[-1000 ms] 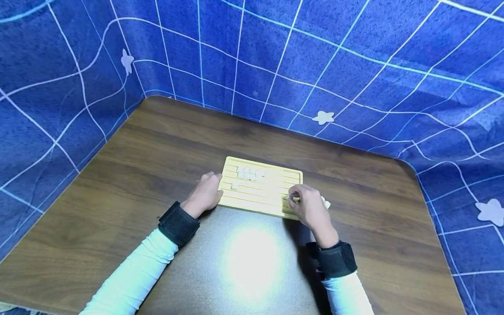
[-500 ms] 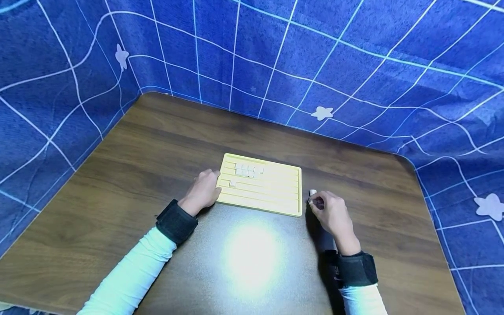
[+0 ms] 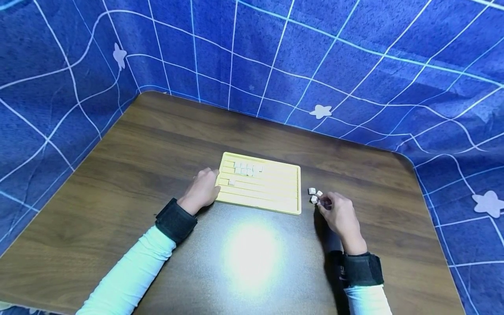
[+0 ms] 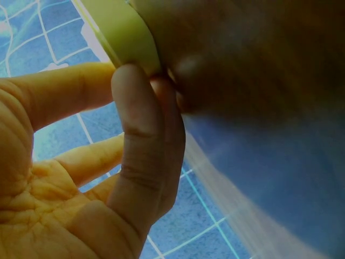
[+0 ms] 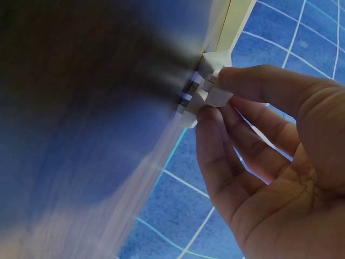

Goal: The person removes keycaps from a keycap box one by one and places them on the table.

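A shallow yellow tray with raised ridges lies on the table. My left hand grips its left edge; in the left wrist view the fingertips pinch the tray's corner. Several small white cubes sit together in the tray's upper left rows, and a single white cube lies lower. Just right of the tray is a loose group of white cubes. My right hand is at that group, thumb and fingers closed around a white cube; the fingertips partly hide it.
The brown wooden table extends around the tray, with a bright glare spot in front. Blue grid-patterned cloth with white stars hangs along the back and sides. Black bands circle both wrists.
My right hand has moved from over the tray's right end to the loose cubes beside it, uncovering several of them. The left hand keeps its hold on the tray's left edge.
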Motion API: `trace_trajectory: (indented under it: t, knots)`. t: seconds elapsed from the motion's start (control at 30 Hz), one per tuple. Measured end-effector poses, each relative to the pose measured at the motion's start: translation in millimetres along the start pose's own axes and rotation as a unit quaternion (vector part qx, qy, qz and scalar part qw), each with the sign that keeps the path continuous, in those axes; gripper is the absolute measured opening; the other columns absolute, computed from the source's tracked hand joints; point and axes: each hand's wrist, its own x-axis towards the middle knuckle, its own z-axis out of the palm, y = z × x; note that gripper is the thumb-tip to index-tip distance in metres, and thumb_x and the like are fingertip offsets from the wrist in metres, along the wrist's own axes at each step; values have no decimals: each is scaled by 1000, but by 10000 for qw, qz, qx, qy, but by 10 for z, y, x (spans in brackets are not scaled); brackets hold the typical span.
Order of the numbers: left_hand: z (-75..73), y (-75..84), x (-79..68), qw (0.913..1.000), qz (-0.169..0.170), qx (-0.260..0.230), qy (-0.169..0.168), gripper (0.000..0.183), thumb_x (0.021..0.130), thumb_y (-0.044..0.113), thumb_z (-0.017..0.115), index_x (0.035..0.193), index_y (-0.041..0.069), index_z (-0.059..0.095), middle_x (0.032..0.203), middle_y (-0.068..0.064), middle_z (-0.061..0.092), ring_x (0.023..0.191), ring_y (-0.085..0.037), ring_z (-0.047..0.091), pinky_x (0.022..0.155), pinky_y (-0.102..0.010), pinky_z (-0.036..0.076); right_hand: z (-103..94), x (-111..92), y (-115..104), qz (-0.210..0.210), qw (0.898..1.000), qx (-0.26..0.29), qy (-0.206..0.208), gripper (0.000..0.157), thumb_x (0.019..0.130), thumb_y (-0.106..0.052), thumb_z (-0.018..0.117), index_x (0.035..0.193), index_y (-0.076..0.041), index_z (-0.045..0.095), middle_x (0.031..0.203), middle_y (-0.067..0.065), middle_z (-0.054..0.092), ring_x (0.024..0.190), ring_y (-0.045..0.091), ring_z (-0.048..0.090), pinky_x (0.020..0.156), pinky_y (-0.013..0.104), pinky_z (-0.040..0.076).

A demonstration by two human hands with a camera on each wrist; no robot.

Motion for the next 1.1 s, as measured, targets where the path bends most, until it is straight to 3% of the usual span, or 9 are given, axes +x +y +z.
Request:
trace_trajectory:
  t: [0.33,0.57,0.77,1.1]
  knots:
    - [4,-6,14,9999,106,40,63,45,85,7,61,125,-11,51,118,-33,56,108,-46,52,91,-61,46,2,49,41,-17,9998,-117,-164,12,71,1,73,80,2,66,72,17,68,66,27,62,59,46,53]
    - [-12,15,29,9999,-88,-79,-23,47,87,9,60,129,-8,50,123,-31,53,106,-47,53,88,-60,49,9,80,50,-121,9997,-155,-111,13,70,-2,74,79,1,66,70,17,67,65,28,61,58,48,52]
    - [-8,12,27,9999,-28,-95,43,43,86,8,61,125,-8,53,115,-29,56,100,-45,55,84,-59,50,23,90,36,-142,9998,-145,-67,12,69,-1,74,76,3,65,71,18,67,65,29,62,58,48,53]
    - [-3,-3,1,10000,-42,-77,-11,45,85,7,61,126,-10,51,122,-33,54,108,-47,52,91,-61,46,25,71,-14,310,9985,-228,-383,13,72,-5,74,80,1,66,75,16,67,67,26,60,60,47,52]
